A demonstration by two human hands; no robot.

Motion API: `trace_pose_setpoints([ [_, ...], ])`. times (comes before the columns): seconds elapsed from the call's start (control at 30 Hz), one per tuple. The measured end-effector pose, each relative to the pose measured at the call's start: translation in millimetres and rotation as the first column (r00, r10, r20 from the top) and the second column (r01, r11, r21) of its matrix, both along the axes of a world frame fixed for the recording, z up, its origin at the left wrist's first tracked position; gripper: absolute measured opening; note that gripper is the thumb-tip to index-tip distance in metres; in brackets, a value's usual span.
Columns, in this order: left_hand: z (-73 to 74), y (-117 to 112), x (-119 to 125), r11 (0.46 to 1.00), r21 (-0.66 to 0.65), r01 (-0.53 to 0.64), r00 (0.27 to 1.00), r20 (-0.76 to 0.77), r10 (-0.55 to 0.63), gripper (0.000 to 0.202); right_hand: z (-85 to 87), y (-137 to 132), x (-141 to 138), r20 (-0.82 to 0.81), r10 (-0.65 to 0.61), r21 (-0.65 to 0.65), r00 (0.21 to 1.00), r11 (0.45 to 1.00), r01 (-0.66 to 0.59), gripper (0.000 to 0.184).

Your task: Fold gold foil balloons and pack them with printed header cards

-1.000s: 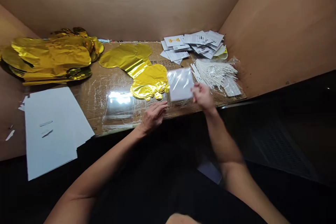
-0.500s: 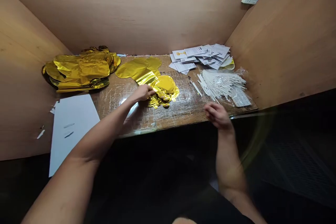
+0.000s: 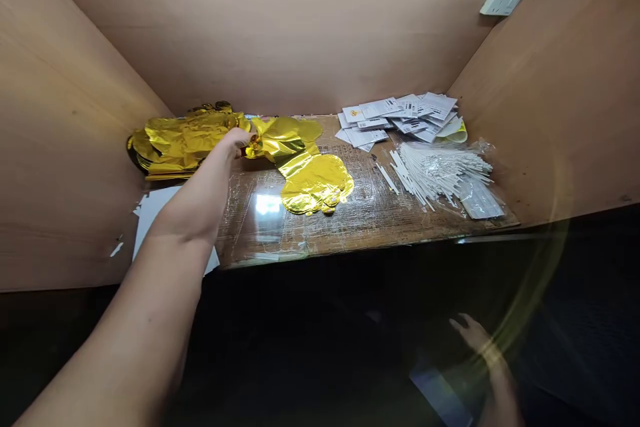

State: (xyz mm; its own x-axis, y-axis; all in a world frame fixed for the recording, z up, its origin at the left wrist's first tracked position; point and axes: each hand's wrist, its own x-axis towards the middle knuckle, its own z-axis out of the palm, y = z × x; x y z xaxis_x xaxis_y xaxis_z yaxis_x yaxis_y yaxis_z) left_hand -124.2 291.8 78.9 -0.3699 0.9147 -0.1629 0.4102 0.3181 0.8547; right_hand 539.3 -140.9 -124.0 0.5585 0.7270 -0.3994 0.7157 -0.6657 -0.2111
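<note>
Fingers of our left hand (image 3: 237, 142) are pinching gold foil (image 3: 279, 140), probably for control; right hand (image 3: 473, 334) is hanging, fingers apart.

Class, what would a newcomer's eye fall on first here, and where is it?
Most striking are the shiny gold foil sheets mid-table, with the left hand at their left end. A crumpled gold pile lies farther left. White sticks spread out at the right, below scattered printed cards.
</note>
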Motion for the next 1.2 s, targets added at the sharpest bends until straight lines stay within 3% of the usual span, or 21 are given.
trace_pose_setpoints([
  [0.1, 3.8, -3, -2, 0.969, 0.235, -0.082, 0.975, -0.183, 0.127, 0.028, -31.9, -10, 19, -0.167, -0.061, -0.037, 0.984, 0.998, 0.056, 0.052],
  [0.17, -6.3, -11, 12, 0.946, 0.309, 0.093, 0.890, -0.452, 0.060, 0.035, -44.2, -12, 26, -0.208, -0.071, -0.048, 0.976, 0.997, 0.062, 0.045],
  [0.2, -14.9, -16, 22, 0.940, 0.261, 0.221, 0.804, -0.593, -0.024, 0.038, -47.0, -11, 28, -0.215, -0.068, -0.053, 0.974, 0.997, 0.058, 0.043],
  [0.23, -24.8, -22, 33, 0.929, 0.126, 0.347, 0.693, -0.703, -0.163, 0.040, -47.7, -9, 29, -0.217, -0.064, -0.057, 0.974, 0.997, 0.053, 0.042],
  [0.3, -44.9, -33, 54, 0.892, -0.047, 0.450, 0.569, -0.755, -0.327, 0.037, -44.5, -2, 29, -0.223, -0.050, -0.052, 0.974, 0.998, 0.039, 0.043],
  [0.37, -59.0, -41, 67, 0.872, -0.111, 0.476, 0.517, -0.767, -0.380, 0.033, -37.3, 7, 26, -0.238, -0.013, -0.015, 0.971, 1.000, 0.010, 0.046],
  [0.43, -63.2, -42, 70, 0.867, -0.135, 0.479, 0.485, -0.782, -0.390, 0.031, -28.1, 15, 22, -0.240, 0.039, 0.029, 0.970, 0.999, -0.033, 0.047],
  [0.53, -50.7, -35, 63, 0.871, -0.144, 0.470, 0.465, -0.798, -0.383, 0.031, -8.3, 29, 8, -0.167, 0.102, 0.018, 0.981, 0.995, -0.100, 0.050],
  [0.63, -21.3, -23, 51, 0.895, -0.051, 0.443, 0.479, -0.830, -0.285, 0.035, 26.5, 52, -20, -0.105, 0.216, 0.017, 0.971, 0.976, -0.215, 0.057],
  [0.73, 13.2, -17, 46, 0.868, 0.174, 0.465, 0.503, -0.859, -0.097, 0.036, 77.4, 89, -67, -0.134, 0.379, 0.264, 0.915, 0.904, -0.336, 0.054],
  [0.8, 29.8, -27, 53, 0.794, 0.267, 0.547, 0.490, -0.870, -0.045, 0.034, 113.1, 119, -107, -0.182, 0.428, 0.523, 0.885, 0.804, -0.281, 0.046],
  [0.87, 34.8, -50, 68, 0.699, 0.277, 0.659, 0.451, -0.889, -0.073, 0.034, 142.7, 150, -151, -0.303, 0.507, 0.701, 0.807, 0.692, -0.172, 0.045],
  [0.97, 17.2, -106, 99, 0.557, 0.235, 0.796, 0.380, -0.911, -0.159, 0.035, 165.4, 190, -213, -0.464, 0.635, 0.786, 0.617, 0.617, -0.044, 0.048],
  [1.1, -33.9, -187, 133, 0.418, 0.197, 0.887, 0.348, -0.880, -0.323, 0.033, 153.1, 216, -271, -0.697, 0.631, 0.683, 0.340, 0.729, 0.049, 0.059],
  [1.2, -73.7, -231, 145, 0.381, 0.276, 0.882, 0.419, -0.828, -0.372, 0.029, 131.6, 209, -287, -0.770, 0.561, 0.604, 0.303, 0.794, 0.065, 0.046],
])
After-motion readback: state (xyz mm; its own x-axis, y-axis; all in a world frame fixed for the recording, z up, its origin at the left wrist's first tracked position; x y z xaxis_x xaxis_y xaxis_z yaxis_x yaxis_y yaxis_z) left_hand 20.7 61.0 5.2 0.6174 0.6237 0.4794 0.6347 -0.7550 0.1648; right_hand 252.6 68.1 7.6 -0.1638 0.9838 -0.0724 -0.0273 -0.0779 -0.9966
